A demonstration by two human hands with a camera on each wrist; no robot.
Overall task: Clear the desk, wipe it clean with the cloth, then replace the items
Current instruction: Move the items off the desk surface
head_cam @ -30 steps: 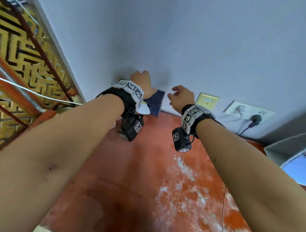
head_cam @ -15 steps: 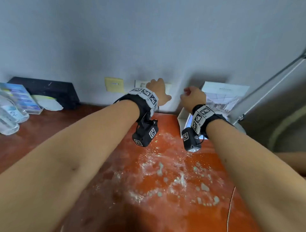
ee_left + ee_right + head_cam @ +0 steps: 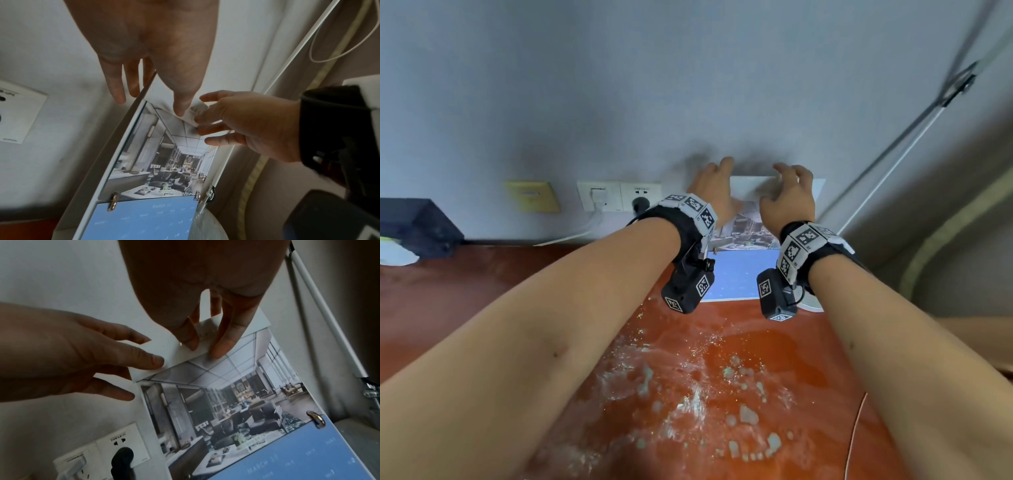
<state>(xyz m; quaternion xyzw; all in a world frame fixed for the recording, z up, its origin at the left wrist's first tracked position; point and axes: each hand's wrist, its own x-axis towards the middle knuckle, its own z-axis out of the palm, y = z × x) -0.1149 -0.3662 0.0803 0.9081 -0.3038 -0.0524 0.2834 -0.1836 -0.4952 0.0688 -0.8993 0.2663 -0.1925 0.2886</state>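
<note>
- A white ring-bound desk calendar (image 3: pixel 746 236) with an office-interior photo and a blue month page stands at the back of the red-brown wooden table (image 3: pixel 722 359), leaning against the grey wall (image 3: pixel 688 85).
- The left hand (image 3: pixel 714 192) grips the calendar's top left edge, thumb in front, fingers (image 3: pixel 115 84) behind.
- The right hand (image 3: pixel 789 195) pinches the folded white top flap (image 3: pixel 185 350).
- White wet smears (image 3: pixel 688 404) cover the table near the camera.
- White wall sockets (image 3: pixel 619 195) sit left of the calendar.
</note>
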